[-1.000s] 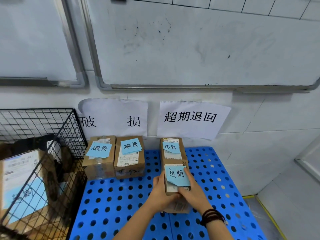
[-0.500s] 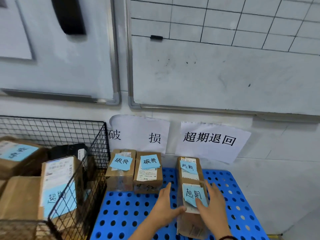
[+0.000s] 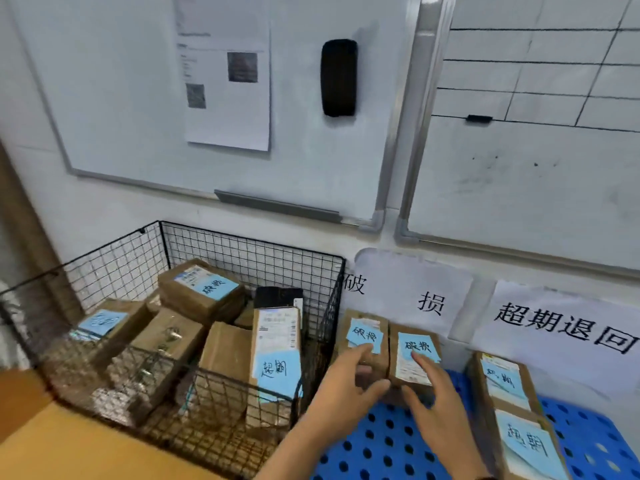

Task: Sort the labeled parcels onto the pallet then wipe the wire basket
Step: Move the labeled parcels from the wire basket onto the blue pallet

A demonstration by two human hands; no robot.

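Four cardboard parcels sit on the blue pallet (image 3: 381, 441), close to the wall. Two of them touch side by side under the 破损 sign (image 3: 412, 289): the left 破损 parcel (image 3: 363, 327) and the right 破損 parcel (image 3: 415, 355). The other two lie in a row under the 超期退回 sign (image 3: 561, 327): the back 超期 parcel (image 3: 502, 379) and the front 超期 parcel (image 3: 526, 445). Each one has a blue note on top, and its words match the sign above it. I think that is why they lie there, notes facing up so they are easy to read.

Both hands are open, fingers spread, and hold nothing. The left hand (image 3: 346, 379) is at the front of the left 破损 parcel. The right hand (image 3: 436, 407) is at the front of the right one. I cannot tell if they press on the boxes.

The wire basket (image 3: 242, 251) stands just left of the pallet. It is black mesh with many parcels piled inside. A tilted 破损 parcel (image 3: 204, 289) lies on top, and an upright 超期 parcel (image 3: 275, 358) leans by the right wall. So sorting is not done, and wiping must wait.
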